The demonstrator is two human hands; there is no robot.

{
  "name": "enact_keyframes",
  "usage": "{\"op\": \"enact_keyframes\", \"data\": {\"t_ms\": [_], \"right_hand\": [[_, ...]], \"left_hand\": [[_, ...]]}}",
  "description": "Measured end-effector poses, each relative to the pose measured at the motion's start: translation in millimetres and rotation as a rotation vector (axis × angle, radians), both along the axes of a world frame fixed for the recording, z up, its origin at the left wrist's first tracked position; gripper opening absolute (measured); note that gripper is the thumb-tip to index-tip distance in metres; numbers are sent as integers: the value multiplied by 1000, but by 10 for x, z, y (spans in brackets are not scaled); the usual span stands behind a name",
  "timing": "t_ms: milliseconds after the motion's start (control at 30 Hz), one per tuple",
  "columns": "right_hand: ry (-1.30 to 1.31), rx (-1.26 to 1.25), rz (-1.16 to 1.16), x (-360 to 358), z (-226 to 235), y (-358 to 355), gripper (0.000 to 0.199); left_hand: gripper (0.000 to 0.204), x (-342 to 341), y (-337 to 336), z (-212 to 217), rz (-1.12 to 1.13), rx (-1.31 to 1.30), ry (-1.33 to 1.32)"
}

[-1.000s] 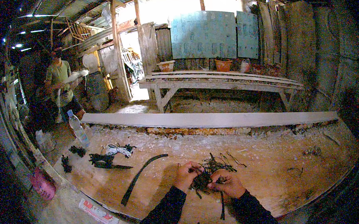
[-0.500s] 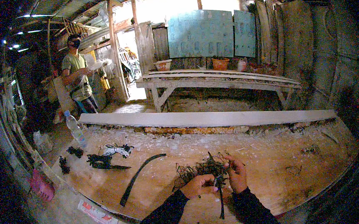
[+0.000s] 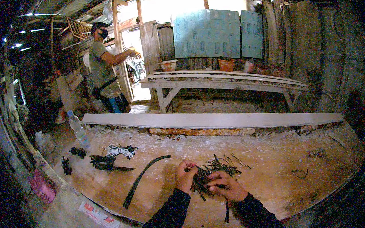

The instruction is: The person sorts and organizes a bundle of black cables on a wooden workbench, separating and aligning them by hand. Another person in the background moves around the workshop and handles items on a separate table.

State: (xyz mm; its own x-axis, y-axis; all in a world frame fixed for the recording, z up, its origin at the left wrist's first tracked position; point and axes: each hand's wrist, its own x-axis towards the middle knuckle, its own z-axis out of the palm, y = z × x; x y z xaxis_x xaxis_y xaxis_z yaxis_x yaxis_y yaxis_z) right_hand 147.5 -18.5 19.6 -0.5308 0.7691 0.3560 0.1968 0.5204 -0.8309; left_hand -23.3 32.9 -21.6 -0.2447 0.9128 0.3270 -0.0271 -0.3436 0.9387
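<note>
A tangle of thin black cords (image 3: pixel 214 166) lies between my hands near the front middle of the wooden table. At its left edge my left hand (image 3: pixel 185 175) is closed, thumb and fingers pinching the strands. My right hand (image 3: pixel 226 186) bends over the near right side, its curled fingers gripping the strands. A narrow black strip (image 3: pixel 227 211) hangs down below my right hand. To the left lies a long curved black strip (image 3: pixel 141 180). Beyond it are a black-and-white cord bundle (image 3: pixel 120 151) and several black cord bundles (image 3: pixel 103 161).
A clear plastic bottle (image 3: pixel 78 130) stands at the table's far left. A long white board (image 3: pixel 212 119) runs along the far edge. Behind it stands a bench (image 3: pixel 226 78) with pots. A person (image 3: pixel 107 72) is at the back left. A pink object (image 3: pixel 43 187) sits beyond the left edge.
My left hand has moved left and up to the tangle's edge; my right hand has come down over the cords. The person behind has turned and moved right, one arm now stretched out.
</note>
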Motion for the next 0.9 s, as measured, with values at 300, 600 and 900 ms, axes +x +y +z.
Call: {"op": "enact_keyframes", "data": {"t_ms": [300,600,900], "right_hand": [[121,56,15,8,40,-23,17],[402,-65,-215,37,-6,12,17],[225,285,-749,171,-34,150,16]], "left_hand": [[8,28,19,-103,-67,-28,-9],[14,65,-126,108,-263,-80,269],[17,196,-248,95,-967,134,404]]}}
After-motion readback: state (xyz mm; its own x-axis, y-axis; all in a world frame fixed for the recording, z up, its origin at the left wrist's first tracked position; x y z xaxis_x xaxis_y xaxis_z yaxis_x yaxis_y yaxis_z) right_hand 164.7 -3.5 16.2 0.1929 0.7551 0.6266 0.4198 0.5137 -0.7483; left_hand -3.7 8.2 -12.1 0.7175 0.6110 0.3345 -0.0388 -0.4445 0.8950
